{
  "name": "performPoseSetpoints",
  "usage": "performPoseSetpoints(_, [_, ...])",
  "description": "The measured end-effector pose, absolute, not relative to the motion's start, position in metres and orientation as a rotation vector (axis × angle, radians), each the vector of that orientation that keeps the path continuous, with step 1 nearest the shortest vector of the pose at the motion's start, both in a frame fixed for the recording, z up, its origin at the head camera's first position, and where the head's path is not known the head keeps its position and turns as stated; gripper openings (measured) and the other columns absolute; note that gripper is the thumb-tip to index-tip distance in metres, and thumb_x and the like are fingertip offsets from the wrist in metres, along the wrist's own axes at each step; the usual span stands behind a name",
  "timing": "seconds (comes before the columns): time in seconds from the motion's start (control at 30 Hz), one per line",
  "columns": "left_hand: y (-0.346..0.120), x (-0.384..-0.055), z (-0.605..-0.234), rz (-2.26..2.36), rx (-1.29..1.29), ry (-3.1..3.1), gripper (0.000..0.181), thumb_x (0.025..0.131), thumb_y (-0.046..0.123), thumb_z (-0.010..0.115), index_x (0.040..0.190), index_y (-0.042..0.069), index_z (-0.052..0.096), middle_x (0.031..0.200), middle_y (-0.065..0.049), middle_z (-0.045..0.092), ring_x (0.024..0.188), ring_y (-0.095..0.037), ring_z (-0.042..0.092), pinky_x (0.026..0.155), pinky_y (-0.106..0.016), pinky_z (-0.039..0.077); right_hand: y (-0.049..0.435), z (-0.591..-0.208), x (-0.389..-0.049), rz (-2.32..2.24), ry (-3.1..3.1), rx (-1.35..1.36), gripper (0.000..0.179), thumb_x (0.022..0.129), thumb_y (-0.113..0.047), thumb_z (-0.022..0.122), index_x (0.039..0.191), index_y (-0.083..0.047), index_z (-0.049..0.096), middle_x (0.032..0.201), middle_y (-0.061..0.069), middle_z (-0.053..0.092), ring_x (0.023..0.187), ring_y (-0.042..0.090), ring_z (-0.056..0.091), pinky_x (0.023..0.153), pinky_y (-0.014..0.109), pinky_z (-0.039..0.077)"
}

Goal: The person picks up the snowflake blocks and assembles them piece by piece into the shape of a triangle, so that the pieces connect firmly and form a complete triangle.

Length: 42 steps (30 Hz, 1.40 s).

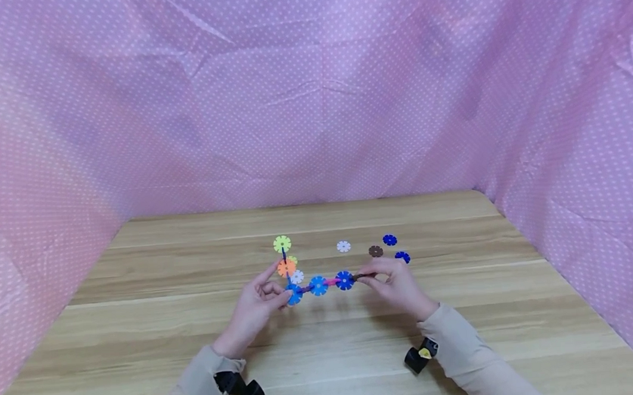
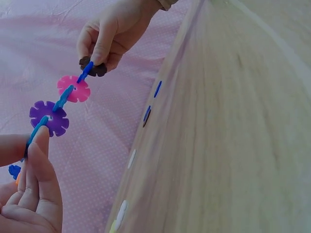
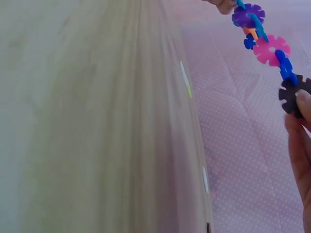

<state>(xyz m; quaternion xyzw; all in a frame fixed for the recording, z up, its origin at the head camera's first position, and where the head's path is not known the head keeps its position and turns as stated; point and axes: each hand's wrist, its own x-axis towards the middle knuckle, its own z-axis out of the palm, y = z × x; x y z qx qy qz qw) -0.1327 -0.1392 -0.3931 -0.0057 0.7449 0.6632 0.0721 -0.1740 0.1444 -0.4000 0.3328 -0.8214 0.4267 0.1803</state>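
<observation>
A chain of notched plastic discs stretches between both hands, held above the table. My left hand (image 1: 255, 311) pinches a light blue disc (image 1: 293, 294) at the bend of the chain. From there one branch runs away from me through an orange disc (image 1: 286, 267) to a yellow-green disc (image 1: 282, 244). The other branch runs rightward through a purple disc (image 2: 58, 124), a second light blue disc (image 1: 318, 285), a pink disc (image 3: 267, 50) and a dark blue disc (image 1: 345, 280). At its right end, my right hand (image 1: 398, 282) pinches a brown disc (image 3: 290, 98) between thumb and fingers.
Loose discs lie on the wooden table (image 1: 167, 324): a white one (image 1: 343, 246), a brown one (image 1: 375, 251) and two dark blue ones (image 1: 390, 240) toward the right. Another white disc (image 1: 297, 276) and a yellow-green one lie behind the chain's left branch. Pink dotted cloth (image 1: 311, 102) surrounds the table.
</observation>
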Motion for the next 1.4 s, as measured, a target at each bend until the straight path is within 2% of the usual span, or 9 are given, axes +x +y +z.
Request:
performPoseSetpoints(0.17, [-0.143,-0.134,-0.394,1.947,0.034,2.244,0.066,0.088,0.004,0.063,0.147,0.02,0.035,0.086,-0.009,0.065,0.078,-0.023,0.064,0.076,-0.03,0.056,0.149,-0.398,-0.17,1.256,-2.392,0.971,0.01,0.077,-0.001,0.075,0.083,-0.008,0.075,0.079,0.006,0.072,0.072,0.005,0.064,0.062,0.03,0.055])
performPoseSetpoints(0.33, [-0.146,-0.135,-0.396,1.941,0.012,2.244,0.049,0.092,0.019,0.061,0.139,0.013,0.046,0.105,-0.011,0.062,0.091,-0.018,0.064,0.088,-0.034,0.054,0.155,-0.398,-0.168,1.298,-2.418,1.024,0.011,0.078,0.0,0.074,0.083,-0.009,0.076,0.081,0.003,0.073,0.075,0.005,0.065,0.063,0.023,0.055])
performPoseSetpoints(0.47, [-0.145,-0.138,-0.399,2.013,-0.034,2.177,0.043,0.096,0.03,0.054,0.133,0.008,0.048,0.117,-0.014,0.06,0.101,-0.021,0.063,0.094,-0.038,0.051,0.161,-0.399,-0.168,1.33,-2.462,1.052,0.01,0.08,-0.002,0.073,0.085,-0.01,0.076,0.083,0.001,0.073,0.076,0.004,0.065,0.063,0.023,0.055])
performPoseSetpoints(0.67, [-0.135,-0.148,-0.406,2.098,-0.063,2.111,0.042,0.101,0.023,0.043,0.138,0.003,0.039,0.125,-0.02,0.056,0.109,-0.026,0.061,0.095,-0.04,0.049,0.173,-0.401,-0.167,1.401,-2.586,1.109,0.008,0.082,-0.003,0.071,0.088,-0.005,0.076,0.085,0.006,0.073,0.076,0.004,0.064,0.066,0.025,0.056])
performPoseSetpoints(0.8, [-0.126,-0.156,-0.413,2.108,-0.1,2.09,0.042,0.1,0.013,0.045,0.139,0.001,0.038,0.122,-0.022,0.057,0.104,-0.023,0.061,0.093,-0.039,0.051,0.181,-0.399,-0.167,1.384,-2.695,1.121,0.009,0.082,-0.003,0.07,0.089,-0.006,0.075,0.086,0.005,0.073,0.075,0.004,0.064,0.067,0.024,0.056])
performPoseSetpoints(1.1, [-0.108,-0.169,-0.424,2.093,-0.164,2.098,0.031,0.094,0.0,0.054,0.125,-0.005,0.052,0.104,-0.016,0.06,0.086,-0.014,0.064,0.083,-0.032,0.056,0.195,-0.399,-0.17,1.271,-2.861,1.188,0.01,0.082,-0.005,0.071,0.086,-0.013,0.075,0.085,-0.002,0.072,0.075,0.004,0.064,0.068,0.021,0.054])
performPoseSetpoints(1.4, [-0.098,-0.172,-0.431,2.207,-0.184,1.994,0.027,0.089,-0.011,0.054,0.115,-0.012,0.054,0.088,-0.007,0.06,0.076,-0.01,0.061,0.074,-0.025,0.056,0.205,-0.395,-0.175,1.251,-3.026,1.257,0.01,0.081,-0.009,0.073,0.09,-0.008,0.071,0.09,0.002,0.07,0.078,0.002,0.063,0.071,0.019,0.054])
